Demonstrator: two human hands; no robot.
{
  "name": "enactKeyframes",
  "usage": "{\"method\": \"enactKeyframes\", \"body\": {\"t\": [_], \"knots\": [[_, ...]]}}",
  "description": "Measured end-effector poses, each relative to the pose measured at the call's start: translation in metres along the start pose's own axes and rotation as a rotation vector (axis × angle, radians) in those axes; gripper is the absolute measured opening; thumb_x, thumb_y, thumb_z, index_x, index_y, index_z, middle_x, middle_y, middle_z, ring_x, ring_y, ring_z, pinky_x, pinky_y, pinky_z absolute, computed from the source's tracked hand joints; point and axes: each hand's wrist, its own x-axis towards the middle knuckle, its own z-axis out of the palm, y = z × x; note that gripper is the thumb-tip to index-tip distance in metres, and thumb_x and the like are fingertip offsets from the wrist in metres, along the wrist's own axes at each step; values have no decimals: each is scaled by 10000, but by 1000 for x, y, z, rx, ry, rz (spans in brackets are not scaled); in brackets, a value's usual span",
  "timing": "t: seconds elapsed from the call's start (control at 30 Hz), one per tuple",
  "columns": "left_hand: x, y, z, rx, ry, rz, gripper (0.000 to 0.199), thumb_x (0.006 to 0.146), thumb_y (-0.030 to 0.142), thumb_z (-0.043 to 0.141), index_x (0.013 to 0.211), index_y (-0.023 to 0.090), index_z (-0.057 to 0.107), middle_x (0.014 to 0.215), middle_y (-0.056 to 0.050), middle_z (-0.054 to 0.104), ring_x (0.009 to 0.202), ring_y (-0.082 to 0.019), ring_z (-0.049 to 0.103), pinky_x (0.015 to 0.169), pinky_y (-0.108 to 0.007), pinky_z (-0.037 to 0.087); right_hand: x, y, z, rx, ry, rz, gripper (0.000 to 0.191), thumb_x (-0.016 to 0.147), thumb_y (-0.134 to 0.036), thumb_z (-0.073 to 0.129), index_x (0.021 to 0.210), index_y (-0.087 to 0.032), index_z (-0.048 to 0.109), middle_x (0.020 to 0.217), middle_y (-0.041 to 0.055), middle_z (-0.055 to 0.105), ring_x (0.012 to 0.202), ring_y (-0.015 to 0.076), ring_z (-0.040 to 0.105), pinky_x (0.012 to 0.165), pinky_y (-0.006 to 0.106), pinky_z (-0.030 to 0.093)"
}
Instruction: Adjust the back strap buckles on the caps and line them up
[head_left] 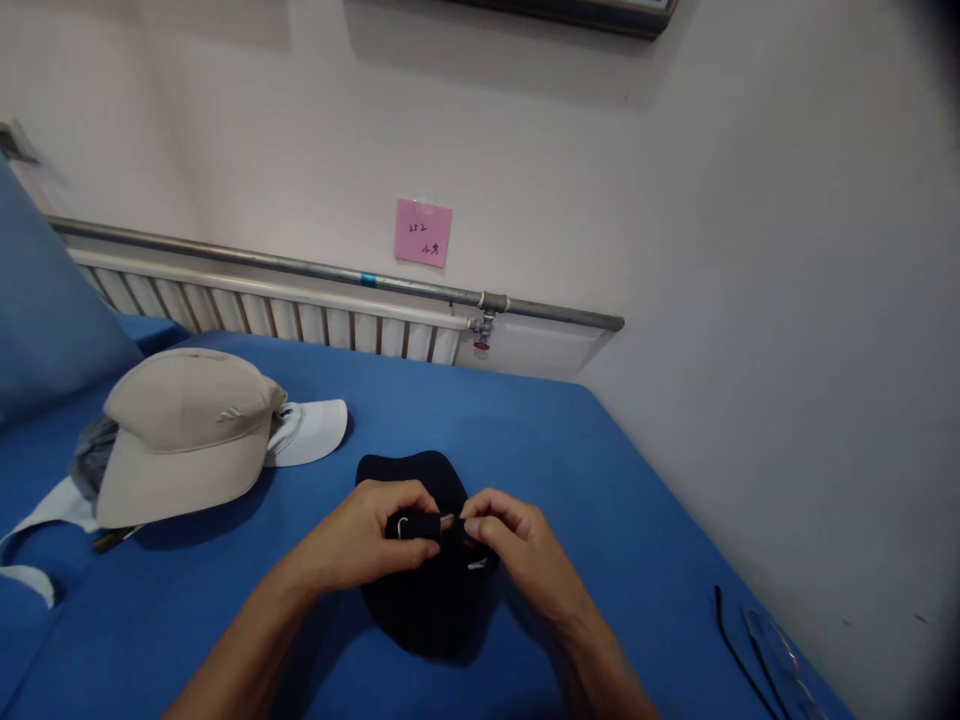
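A black cap lies on the blue-covered surface, with its brim pointing away from me. My left hand is closed on the cap's back strap, thumb below and fingers above, near a small metal ring. On the other side of the strap, my right hand pinches the strap's end at the cap's edge. The two hands are close together with a narrow gap between the fingertips. A small white label shows inside the cap beside my right thumb.
A beige cap rests over a white cap and other headwear at left. Eyeglasses lie at the lower right edge. Behind run a metal pipe and a radiator, below a pink note on the wall.
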Motion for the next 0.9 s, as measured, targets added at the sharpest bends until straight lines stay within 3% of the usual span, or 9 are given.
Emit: {"method": "enactKeyframes", "body": {"t": [0.2,0.43,0.9], "knots": [[2,-4,5,-51,-41,-28,105,741,228,649,815,157,625,638,57,545,569,-93,447,510,-189,316,-4,-1,7,-111,-46,-60,111,764,-230,535,709,-189,622,644,-27,548,609,115,471,591,248,372],[5,-9,9,-38,-123,13,59,699,113,542,707,156,582,608,61,502,571,-91,433,523,-186,312,-4,5,16,-348,29,-199,161,754,-122,463,653,-188,570,608,-35,512,590,104,452,571,237,338],[5,-8,5,-268,-102,-97,100,710,236,612,676,154,568,576,61,446,548,-91,367,498,-200,275,-1,2,13,-46,-45,-30,90,726,-213,515,661,-189,572,571,-54,442,537,92,367,519,226,307]]}}
